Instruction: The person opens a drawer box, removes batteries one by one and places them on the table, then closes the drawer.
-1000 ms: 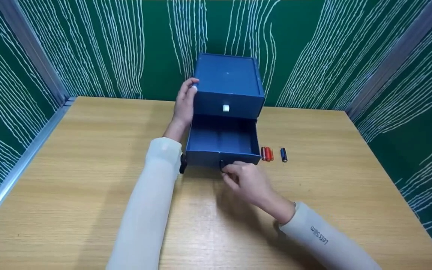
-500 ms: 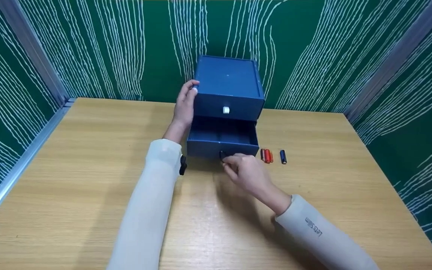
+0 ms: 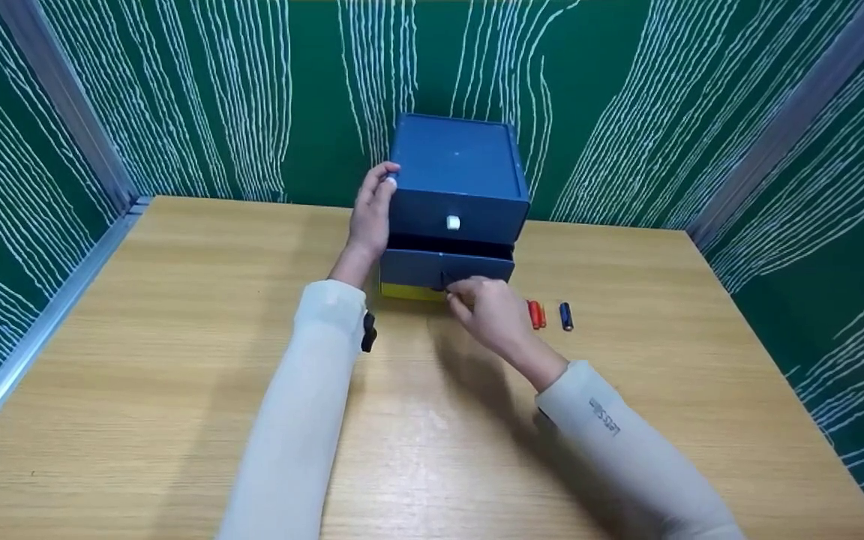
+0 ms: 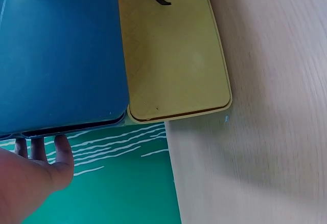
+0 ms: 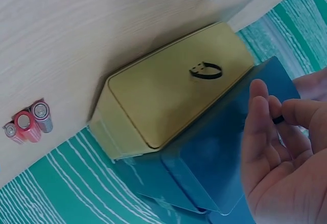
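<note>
A blue drawer cabinet stands at the back of the table. Its middle drawer is pulled out a little, with a dark gap above its front. The right hand pinches that drawer's small black loop handle between thumb and fingers. Along the cabinet's left side lies the left hand, its fingertips at the top front corner. Below the blue part sits a yellow bottom drawer, shut, with its own black loop handle. The top drawer is shut and carries a white knob.
Red batteries and a dark blue battery lie on the wooden table, right of the cabinet. The right hand partly covers the red group in the head view. A green wall with white wavy lines rises behind.
The right hand has moved away from the person, and the middle drawer has slid mostly into the cabinet. The yellow front beneath has come into sight. The left hand keeps its place.
</note>
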A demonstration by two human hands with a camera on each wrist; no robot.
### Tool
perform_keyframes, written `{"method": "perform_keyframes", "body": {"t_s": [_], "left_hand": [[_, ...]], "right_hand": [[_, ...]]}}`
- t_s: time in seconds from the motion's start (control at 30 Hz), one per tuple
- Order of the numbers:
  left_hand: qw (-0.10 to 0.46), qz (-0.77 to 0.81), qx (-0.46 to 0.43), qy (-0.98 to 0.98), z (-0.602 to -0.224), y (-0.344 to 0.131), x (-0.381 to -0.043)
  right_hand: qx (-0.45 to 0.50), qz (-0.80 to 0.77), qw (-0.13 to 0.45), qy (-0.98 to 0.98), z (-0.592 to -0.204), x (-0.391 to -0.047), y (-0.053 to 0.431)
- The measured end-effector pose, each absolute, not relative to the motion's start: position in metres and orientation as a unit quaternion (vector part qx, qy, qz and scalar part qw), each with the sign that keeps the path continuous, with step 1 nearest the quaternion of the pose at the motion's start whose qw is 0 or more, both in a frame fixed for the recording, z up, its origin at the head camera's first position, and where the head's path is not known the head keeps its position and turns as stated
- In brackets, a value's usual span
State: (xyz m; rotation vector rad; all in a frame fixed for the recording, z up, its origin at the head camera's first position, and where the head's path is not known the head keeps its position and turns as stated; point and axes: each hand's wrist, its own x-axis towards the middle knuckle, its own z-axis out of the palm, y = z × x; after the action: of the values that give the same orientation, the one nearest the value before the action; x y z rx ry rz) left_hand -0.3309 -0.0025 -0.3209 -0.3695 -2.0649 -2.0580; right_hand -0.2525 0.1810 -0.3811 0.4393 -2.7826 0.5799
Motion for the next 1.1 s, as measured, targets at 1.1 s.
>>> {"method": "perform_keyframes", "body": {"t_s": [1.1], "left_hand": [[0.114, -0.712, -0.139, -0.679, -0.325, -0.001, -0.334]], "right_hand": [[0.202, 0.265, 0.231, -0.914, -0.395, -0.270, 0.189]]}}
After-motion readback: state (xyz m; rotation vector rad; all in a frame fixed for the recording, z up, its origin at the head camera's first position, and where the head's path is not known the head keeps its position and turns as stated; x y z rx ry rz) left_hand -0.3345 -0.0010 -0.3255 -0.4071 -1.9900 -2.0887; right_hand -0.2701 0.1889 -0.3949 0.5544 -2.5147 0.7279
